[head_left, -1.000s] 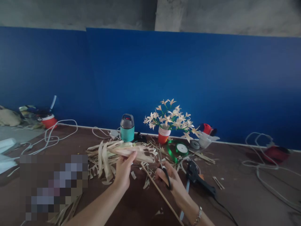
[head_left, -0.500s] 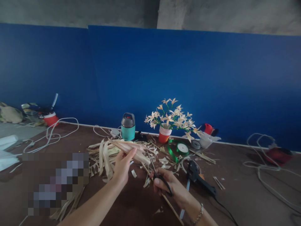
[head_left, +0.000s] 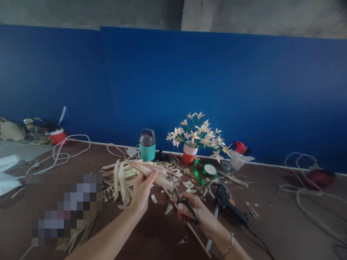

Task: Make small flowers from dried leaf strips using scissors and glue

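My left hand (head_left: 141,193) pinches a pale dried leaf strip (head_left: 151,171) and holds it up over the brown table (head_left: 271,224). My right hand (head_left: 193,212) is closed round black-handled scissors (head_left: 181,198), whose blades point up-left at the strip's right end. A thin wooden stick (head_left: 189,227) lies slanted under my right hand. Behind my hands lies a heap of dried leaf strips (head_left: 121,175) with cut scraps around it.
A red paper cup of pale handmade flowers (head_left: 193,139) stands at the back, with a teal jar (head_left: 147,145) to its left and a green ribbon spool (head_left: 208,169) to its right. A black glue gun (head_left: 229,204) lies beside my right hand. White cables (head_left: 300,191) run across both sides.
My right hand swung the scissors from pointing away toward the leaf strip's end and moved slightly left and nearer. My left hand kept holding the strip almost still.
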`<state>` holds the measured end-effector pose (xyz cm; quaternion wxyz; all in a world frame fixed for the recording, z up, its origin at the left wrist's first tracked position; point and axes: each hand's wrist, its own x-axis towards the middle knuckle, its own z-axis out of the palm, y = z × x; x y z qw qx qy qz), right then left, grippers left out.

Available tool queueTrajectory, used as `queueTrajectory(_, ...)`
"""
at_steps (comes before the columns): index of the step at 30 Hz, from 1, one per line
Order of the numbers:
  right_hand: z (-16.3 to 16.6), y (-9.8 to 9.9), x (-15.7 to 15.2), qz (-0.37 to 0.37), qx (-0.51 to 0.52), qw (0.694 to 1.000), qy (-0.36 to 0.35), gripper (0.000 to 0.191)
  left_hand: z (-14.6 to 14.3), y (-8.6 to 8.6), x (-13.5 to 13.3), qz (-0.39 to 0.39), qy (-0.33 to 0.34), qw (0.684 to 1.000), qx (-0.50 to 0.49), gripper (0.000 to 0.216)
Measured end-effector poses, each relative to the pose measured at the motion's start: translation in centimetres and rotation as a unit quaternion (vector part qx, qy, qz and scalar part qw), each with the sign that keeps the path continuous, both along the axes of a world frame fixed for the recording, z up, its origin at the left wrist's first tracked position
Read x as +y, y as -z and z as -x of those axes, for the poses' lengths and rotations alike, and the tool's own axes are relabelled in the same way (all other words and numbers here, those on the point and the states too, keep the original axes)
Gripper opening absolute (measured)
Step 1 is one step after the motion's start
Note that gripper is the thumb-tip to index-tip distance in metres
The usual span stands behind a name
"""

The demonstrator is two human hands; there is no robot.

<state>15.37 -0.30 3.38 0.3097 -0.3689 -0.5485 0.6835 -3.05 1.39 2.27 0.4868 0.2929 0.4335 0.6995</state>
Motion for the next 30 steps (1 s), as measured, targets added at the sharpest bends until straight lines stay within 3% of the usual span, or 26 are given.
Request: queueTrajectory(30,-0.10,-0.35,0.16,-0.003,-0.034,0.999,0.005,0.048,0.53,0.32,0.39,0.017,0.003,1.000,-0.003,0.029)
